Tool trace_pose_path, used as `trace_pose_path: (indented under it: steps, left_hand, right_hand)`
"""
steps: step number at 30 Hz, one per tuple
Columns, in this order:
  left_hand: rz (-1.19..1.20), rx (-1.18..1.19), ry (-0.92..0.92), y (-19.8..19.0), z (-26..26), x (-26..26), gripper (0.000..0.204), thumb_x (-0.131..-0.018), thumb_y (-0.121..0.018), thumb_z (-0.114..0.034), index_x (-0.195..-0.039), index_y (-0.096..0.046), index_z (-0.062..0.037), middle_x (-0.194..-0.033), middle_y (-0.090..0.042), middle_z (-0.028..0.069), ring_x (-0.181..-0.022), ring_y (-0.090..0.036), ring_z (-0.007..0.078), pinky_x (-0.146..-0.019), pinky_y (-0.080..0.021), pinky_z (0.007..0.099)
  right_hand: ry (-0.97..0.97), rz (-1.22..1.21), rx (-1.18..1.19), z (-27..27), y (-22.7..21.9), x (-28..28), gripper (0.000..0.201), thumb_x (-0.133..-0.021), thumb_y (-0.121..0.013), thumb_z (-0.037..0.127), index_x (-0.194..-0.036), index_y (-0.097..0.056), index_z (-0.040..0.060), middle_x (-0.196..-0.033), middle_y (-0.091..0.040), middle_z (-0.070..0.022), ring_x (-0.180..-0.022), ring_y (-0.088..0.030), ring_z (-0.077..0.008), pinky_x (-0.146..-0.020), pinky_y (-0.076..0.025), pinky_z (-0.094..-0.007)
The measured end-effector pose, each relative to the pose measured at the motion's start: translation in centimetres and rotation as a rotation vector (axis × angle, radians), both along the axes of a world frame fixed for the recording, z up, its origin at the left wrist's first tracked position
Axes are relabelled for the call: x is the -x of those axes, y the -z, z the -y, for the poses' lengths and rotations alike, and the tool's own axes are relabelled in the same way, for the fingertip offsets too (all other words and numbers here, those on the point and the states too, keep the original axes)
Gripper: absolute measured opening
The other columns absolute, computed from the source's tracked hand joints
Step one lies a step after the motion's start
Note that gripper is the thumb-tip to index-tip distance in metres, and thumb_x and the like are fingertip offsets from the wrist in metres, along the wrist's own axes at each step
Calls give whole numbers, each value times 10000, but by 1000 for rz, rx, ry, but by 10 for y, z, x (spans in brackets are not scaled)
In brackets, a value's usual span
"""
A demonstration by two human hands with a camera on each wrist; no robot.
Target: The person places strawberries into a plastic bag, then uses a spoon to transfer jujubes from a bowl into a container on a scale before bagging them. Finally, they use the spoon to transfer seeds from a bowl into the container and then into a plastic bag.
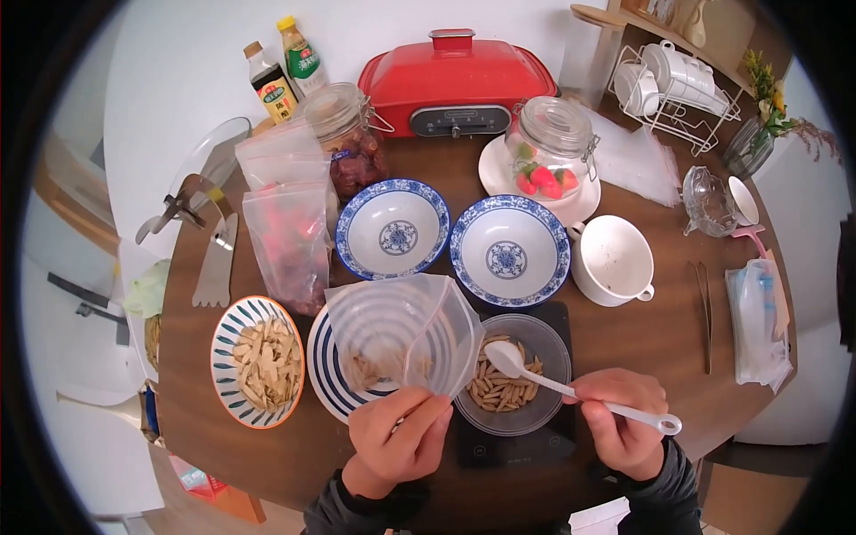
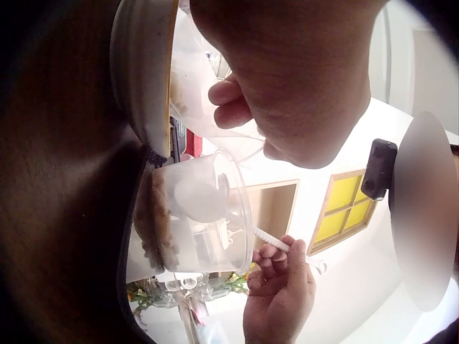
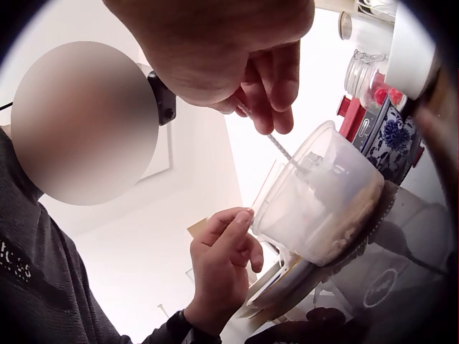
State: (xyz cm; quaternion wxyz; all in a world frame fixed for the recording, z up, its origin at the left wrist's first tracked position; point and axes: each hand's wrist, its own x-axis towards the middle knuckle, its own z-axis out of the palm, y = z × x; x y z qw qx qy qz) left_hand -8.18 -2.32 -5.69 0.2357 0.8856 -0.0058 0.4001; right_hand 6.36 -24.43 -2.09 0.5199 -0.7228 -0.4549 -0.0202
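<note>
My left hand (image 1: 399, 437) pinches the edge of a clear zip bag (image 1: 450, 334) with a few pale dried pieces low inside. This bag lies over a blue-and-white striped plate (image 1: 322, 374), hiding much of it. My right hand (image 1: 627, 417) holds a white plastic spoon (image 1: 546, 383) by its handle. The spoon's bowl dips into a clear plastic tub (image 2: 237, 168), above a layer of thin tan dried pieces (image 1: 501, 392). Beneath the tub is a flat black kitchen scale (image 1: 517, 450). In the right wrist view, the left fingertips are right by the tub's rim.
Two blue-patterned bowls (image 1: 392, 192) stand behind the tub, and a white two-handled cup (image 1: 615, 259) stands beside them. An oval dish (image 1: 220, 392) of dried slices is at left. Filled bags (image 1: 285, 232), jars (image 1: 553, 134) and a red electric cooker (image 1: 455, 76) line the back. Tongs (image 1: 704, 321) lie right.
</note>
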Motion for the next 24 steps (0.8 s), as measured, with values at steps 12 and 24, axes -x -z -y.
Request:
trace_pose_path:
  steps: [12,24]
  left_hand:
    - [-6,-19,1,-1,0,1,258,-711,-785,3,-960,-730,-36,-859,-664,71,-593,-617,198,-496,-464,286]
    - [-107,4,-36,-3,4,7,221,-760,-763,-9,-965,-709,-72,-921,-665,79,-740,-663,245,-640,-521,322]
  right_hand:
    - [-6,-20,50,1,8,-1,234,-797,-837,112,-953,-697,8,-832,-739,-131,-717,-734,-302,-620,-577,-322]
    - [-81,-136,82,-1,5,1,219,-824,-815,94,-984,-699,0,-881,-746,-141,-731,-735,-289,-655,-578,-322]
